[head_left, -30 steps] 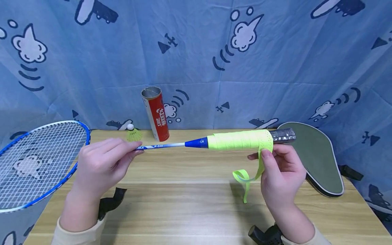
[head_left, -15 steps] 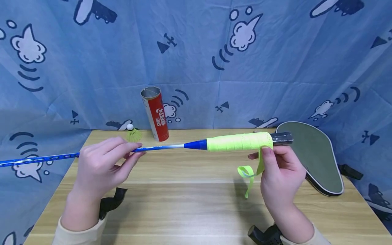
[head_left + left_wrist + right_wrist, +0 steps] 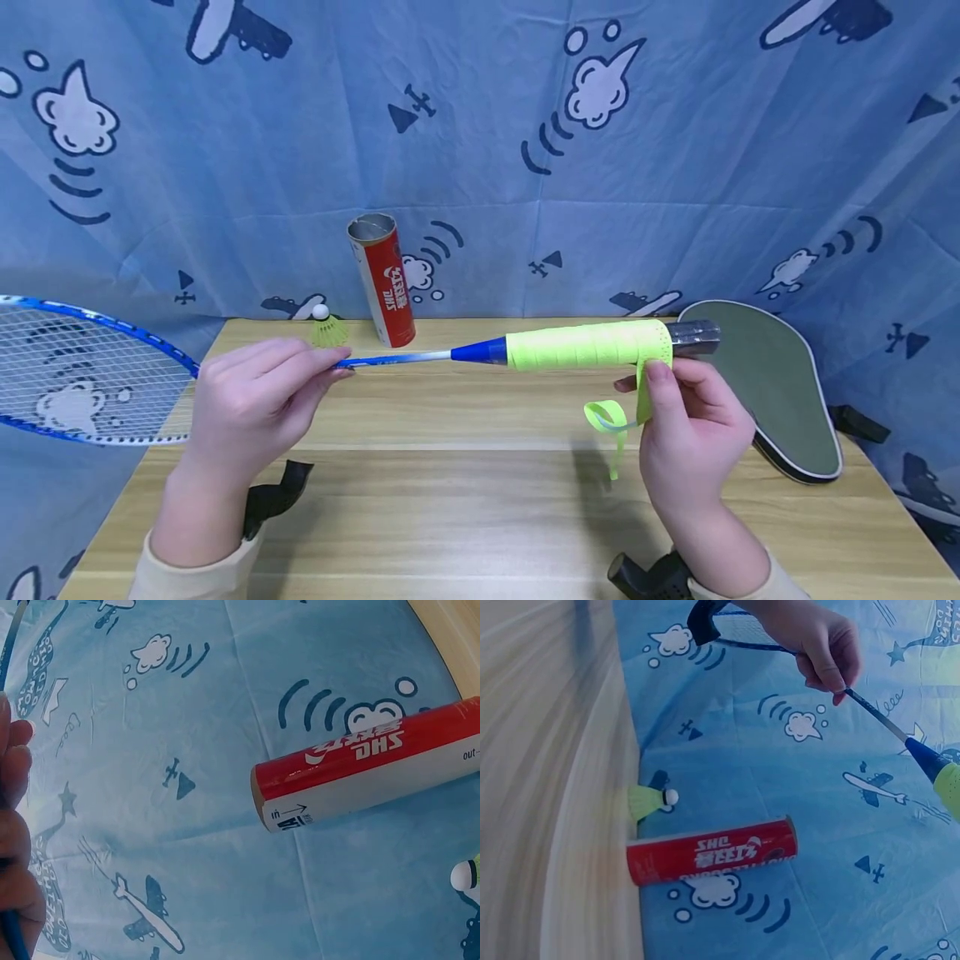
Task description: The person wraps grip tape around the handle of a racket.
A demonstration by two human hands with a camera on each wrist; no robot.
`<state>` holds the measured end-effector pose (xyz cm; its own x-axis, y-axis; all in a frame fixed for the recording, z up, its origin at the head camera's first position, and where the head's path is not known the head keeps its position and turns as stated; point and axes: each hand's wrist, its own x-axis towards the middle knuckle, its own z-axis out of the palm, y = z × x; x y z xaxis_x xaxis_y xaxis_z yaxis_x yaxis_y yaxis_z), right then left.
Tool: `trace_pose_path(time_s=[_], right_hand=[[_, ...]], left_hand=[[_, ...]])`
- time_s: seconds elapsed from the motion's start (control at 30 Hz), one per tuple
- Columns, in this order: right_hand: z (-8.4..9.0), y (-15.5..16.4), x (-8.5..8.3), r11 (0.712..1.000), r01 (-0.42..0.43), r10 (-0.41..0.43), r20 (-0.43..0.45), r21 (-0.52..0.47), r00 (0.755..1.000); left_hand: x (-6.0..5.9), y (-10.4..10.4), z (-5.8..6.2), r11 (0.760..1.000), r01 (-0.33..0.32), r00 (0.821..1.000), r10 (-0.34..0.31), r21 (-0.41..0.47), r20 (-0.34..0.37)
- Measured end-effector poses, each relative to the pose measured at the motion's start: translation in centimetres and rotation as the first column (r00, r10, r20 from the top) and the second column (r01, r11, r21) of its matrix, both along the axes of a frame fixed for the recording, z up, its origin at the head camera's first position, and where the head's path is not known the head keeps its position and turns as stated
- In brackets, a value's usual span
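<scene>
A blue and white badminton racket (image 3: 405,359) is held level above the table. My left hand (image 3: 251,400) pinches its thin shaft between thumb and fingers; the strung head (image 3: 90,371) extends beyond it to the left. Neon-yellow grip tape (image 3: 585,346) winds round most of the handle, and the dark handle end (image 3: 696,337) shows bare. Just below that last turn, my right hand (image 3: 693,433) pinches the tape, whose loose tail (image 3: 609,413) curls down to the left. In the right wrist view, the left hand (image 3: 821,645) shows on the shaft; the right hand is outside that view.
A red and white shuttlecock tube (image 3: 384,283) stands at the table's back edge, beside a yellow shuttlecock (image 3: 328,329). At the back right lies a green paddle-shaped case (image 3: 780,392). Behind the wooden table (image 3: 465,517) hangs a blue patterned cloth (image 3: 480,150).
The racket has rolled about its shaft: its head went from a broad face to edge-on, then partly face-on again. Both hands stay nearly in place, and the tape's tail has shifted slightly right.
</scene>
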<state>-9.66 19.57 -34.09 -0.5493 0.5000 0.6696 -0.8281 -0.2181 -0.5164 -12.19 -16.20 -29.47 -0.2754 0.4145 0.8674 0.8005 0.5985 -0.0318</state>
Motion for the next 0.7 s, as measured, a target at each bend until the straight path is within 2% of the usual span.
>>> trace_pose_path(time_s=[0.23, 0.4, 0.6, 0.7], right_hand=[[-0.08, 0.08, 0.09, 0.999, 0.031, -0.032, 0.041, 0.032, 0.999], [-0.04, 0.03, 0.03, 0.999, 0.009, -0.01, 0.022, 0.037, 1.0], [-0.08, 0.0, -0.07, 0.996, -0.072, 0.075, -0.036, 0.06, 0.997], [-0.11, 0.13, 0.0, 0.996, -0.047, 0.048, -0.018, 0.078, 0.999]], left_hand=[[0.13, -0.17, 0.04, 0.997, 0.074, 0.995, -0.071, -0.034, 0.072], [0.11, -0.36, 0.04, 0.998, 0.046, 0.997, -0.043, -0.053, 0.056], [-0.04, -0.49, -0.07, 0.998, 0.031, 0.999, -0.028, -0.061, 0.039], [-0.16, -0.35, -0.09, 0.997, 0.029, 0.999, -0.027, -0.067, 0.032]])
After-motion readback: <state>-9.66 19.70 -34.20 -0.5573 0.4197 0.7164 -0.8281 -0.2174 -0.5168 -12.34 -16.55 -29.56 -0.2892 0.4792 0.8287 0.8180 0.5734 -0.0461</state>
